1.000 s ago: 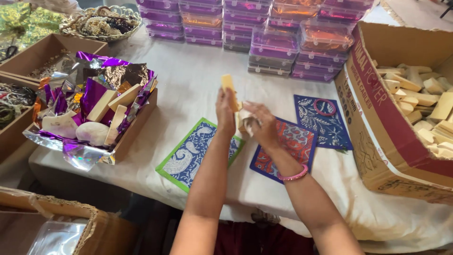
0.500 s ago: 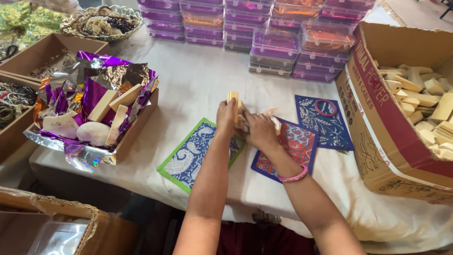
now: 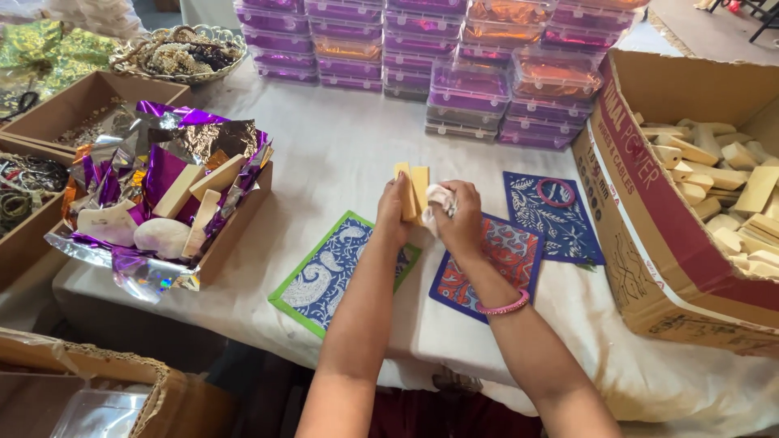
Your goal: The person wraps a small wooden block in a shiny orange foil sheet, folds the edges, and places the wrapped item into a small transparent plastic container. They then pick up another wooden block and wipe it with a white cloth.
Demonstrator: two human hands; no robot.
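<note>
The left hand [image 3: 395, 212] was closed around two pale wooden blocks [image 3: 412, 191], holding them upright side by side above the white tablecloth [image 3: 341, 154]. The blocks were flat, rectangular and light tan, with plain faces and squared top edges; their lower ends were hidden in the palm. The right hand [image 3: 458, 219] was clenched on a small crumpled white cloth [image 3: 439, 199] and pressed against the right side of the blocks. A pink bangle [image 3: 503, 306] circled the right wrist.

Taking the blocks as the landmark: directly below them lay a green-bordered blue patterned card [image 3: 337, 272], and just to their right a red and blue patterned card [image 3: 487, 264]. Further right lay a dark blue patterned card [image 3: 552, 215] with a red ring [image 3: 556, 192] on it. Far to the right stood a large cardboard box [image 3: 649, 235] filled with more wooden pieces [image 3: 722, 174], its near wall close to the dark blue card. To the left sat a shallow box lined with purple foil [image 3: 162, 203], holding several wooden pieces. Behind the blocks rose stacks of clear lidded containers [image 3: 454, 65]. Bare cloth lay open between the blocks and those stacks, and between the blocks and the foil-lined box. The table's near edge ran beneath the forearms.
</note>
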